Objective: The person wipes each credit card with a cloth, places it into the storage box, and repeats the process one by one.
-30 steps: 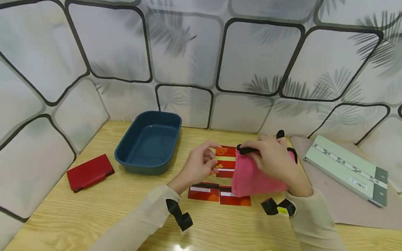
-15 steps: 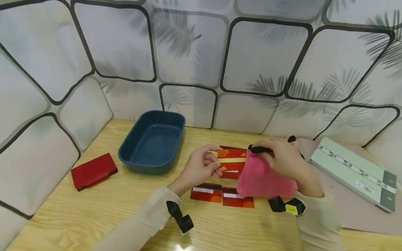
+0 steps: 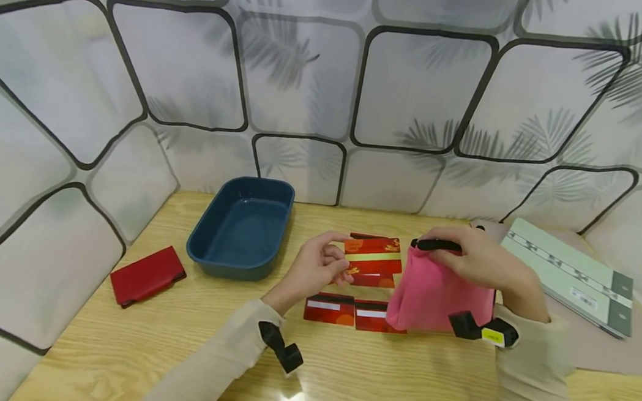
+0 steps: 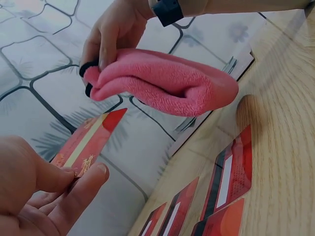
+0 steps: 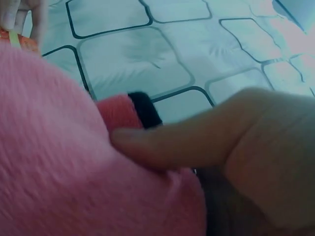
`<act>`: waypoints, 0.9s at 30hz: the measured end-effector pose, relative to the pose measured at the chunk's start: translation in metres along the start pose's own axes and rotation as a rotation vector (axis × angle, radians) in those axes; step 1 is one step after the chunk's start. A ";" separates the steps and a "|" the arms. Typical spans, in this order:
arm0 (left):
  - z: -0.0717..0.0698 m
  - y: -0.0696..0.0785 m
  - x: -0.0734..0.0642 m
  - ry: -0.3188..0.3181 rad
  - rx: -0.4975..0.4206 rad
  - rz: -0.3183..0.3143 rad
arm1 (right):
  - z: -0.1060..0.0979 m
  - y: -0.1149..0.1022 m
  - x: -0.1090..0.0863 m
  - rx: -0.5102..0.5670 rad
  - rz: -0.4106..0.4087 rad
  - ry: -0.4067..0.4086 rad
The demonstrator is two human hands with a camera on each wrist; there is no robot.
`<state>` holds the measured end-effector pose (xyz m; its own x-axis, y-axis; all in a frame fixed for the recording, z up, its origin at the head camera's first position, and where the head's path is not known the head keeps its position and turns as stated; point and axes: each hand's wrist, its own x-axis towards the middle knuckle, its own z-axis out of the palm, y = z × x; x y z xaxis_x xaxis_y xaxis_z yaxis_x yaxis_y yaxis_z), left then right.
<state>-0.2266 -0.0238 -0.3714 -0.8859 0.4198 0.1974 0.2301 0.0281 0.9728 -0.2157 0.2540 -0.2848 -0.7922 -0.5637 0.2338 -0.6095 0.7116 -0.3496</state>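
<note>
My left hand [image 3: 314, 267] pinches a red card [image 3: 375, 250] with a pale gold band between thumb and fingers, holding it up off the table. In the left wrist view the card [image 4: 93, 137] stands tilted, its face showing gold print. My right hand [image 3: 477, 262] grips a folded pink towel [image 3: 439, 293] by its black-trimmed edge, just right of the card and apart from it. The towel's fuzzy folds [image 4: 162, 81] hang above the table in the left wrist view. Below lie several red cards [image 3: 329, 309] with black stripes and white strips, partly covered by the card and towel.
A dark blue basin [image 3: 239, 271] stands at the back left. Left of it lies a red wallet [image 3: 148, 274]. On the right, a pale green notebook [image 3: 565, 274] rests on a beige mat [image 3: 593, 355]. A patterned curtain [image 3: 301, 76] closes off the back.
My right hand has drawn the towel rightward, away from the card, uncovering the card's right part. My left hand stays nearly in place, still pinching the card.
</note>
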 end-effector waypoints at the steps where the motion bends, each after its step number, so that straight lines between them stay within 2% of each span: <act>1: 0.000 0.000 0.000 -0.003 0.001 -0.001 | -0.001 0.000 -0.001 0.019 -0.017 -0.009; 7: -0.001 -0.001 0.001 0.001 -0.009 -0.018 | 0.002 -0.009 -0.001 0.060 -0.120 -0.011; 14: 0.000 0.002 0.001 -0.024 0.024 -0.019 | 0.015 -0.021 0.008 -0.007 -0.142 -0.014; 21: 0.000 0.005 -0.001 -0.035 0.023 -0.037 | 0.025 -0.027 0.017 0.048 -0.138 -0.059; 27: 0.004 0.010 -0.003 -0.030 0.019 -0.019 | 0.030 -0.031 0.021 0.069 -0.171 -0.101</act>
<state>-0.2199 -0.0210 -0.3627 -0.8777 0.4463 0.1746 0.2211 0.0537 0.9738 -0.2124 0.2073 -0.2962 -0.6680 -0.7155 0.2045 -0.7287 0.5734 -0.3745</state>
